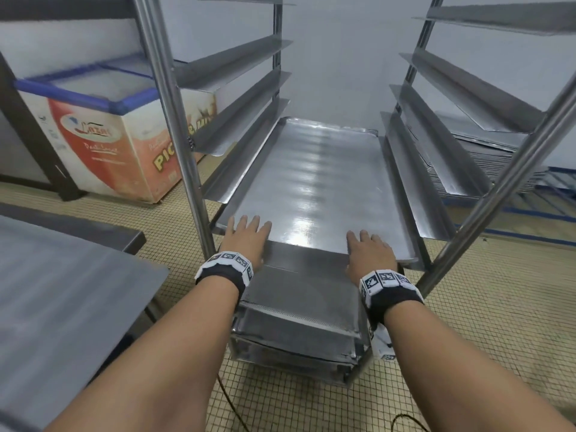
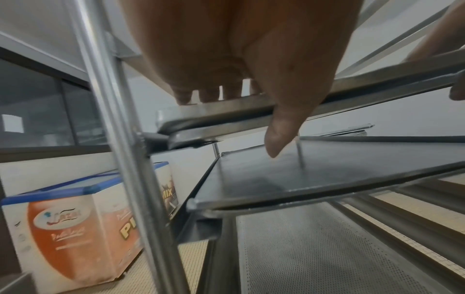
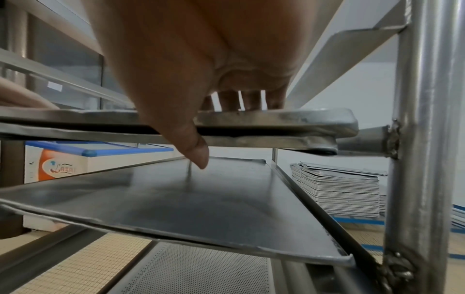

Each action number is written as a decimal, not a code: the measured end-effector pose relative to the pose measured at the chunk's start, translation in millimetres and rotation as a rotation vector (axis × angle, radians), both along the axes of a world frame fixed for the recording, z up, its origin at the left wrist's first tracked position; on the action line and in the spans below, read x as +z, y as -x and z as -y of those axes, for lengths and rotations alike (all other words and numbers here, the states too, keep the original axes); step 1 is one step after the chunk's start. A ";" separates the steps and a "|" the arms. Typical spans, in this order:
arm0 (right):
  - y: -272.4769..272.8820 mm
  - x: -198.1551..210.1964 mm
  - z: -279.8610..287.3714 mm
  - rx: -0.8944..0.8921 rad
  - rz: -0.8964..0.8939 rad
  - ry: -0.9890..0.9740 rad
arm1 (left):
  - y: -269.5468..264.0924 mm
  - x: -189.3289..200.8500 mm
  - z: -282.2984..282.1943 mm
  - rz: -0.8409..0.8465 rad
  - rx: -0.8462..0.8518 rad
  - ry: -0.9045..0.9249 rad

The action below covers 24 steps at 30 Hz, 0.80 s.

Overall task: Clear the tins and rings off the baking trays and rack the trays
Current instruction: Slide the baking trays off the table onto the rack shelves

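A shiny flat baking tray lies on a middle runner of the steel rack, its near end sticking out toward me. My left hand rests flat on the tray's near left corner, fingers straight. My right hand lies the same way on the near right corner. In the wrist views the fingers sit on top of the tray rim and each thumb hangs down in front. A second rim lies directly beneath. No tins or rings are in view.
Lower runners hold a dark tray and a perforated tray. A chest freezer stands left of the rack, with a steel table nearer to me. A stack of trays sits on the right, and a cable lies on the tiled floor.
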State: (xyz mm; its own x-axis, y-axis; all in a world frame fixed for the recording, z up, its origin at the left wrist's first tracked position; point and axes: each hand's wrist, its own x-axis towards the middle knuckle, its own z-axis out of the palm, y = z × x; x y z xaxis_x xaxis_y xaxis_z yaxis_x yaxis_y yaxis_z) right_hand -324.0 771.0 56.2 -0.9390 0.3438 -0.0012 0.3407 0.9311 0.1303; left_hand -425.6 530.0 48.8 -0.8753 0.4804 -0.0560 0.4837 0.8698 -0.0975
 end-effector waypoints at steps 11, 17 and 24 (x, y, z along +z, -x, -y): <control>-54.0 29.4 114.7 0.062 0.084 0.021 | -92.4 7.1 140.6 0.320 0.210 -0.199; -76.3 23.0 256.9 0.307 0.254 0.178 | -169.2 -10.9 280.8 0.308 0.520 -0.227; -126.4 -6.9 441.5 0.692 0.372 0.212 | -309.5 -47.2 455.5 0.306 1.034 -0.253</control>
State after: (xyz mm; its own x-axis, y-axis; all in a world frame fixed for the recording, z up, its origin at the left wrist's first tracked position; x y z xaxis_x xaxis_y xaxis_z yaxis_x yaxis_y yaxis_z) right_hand -197.6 329.5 49.3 -0.8644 -0.3565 -0.3546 -0.3514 0.9327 -0.0812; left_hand -116.1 74.5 1.5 -0.8273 -0.4457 -0.3419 -0.5138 0.8465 0.1399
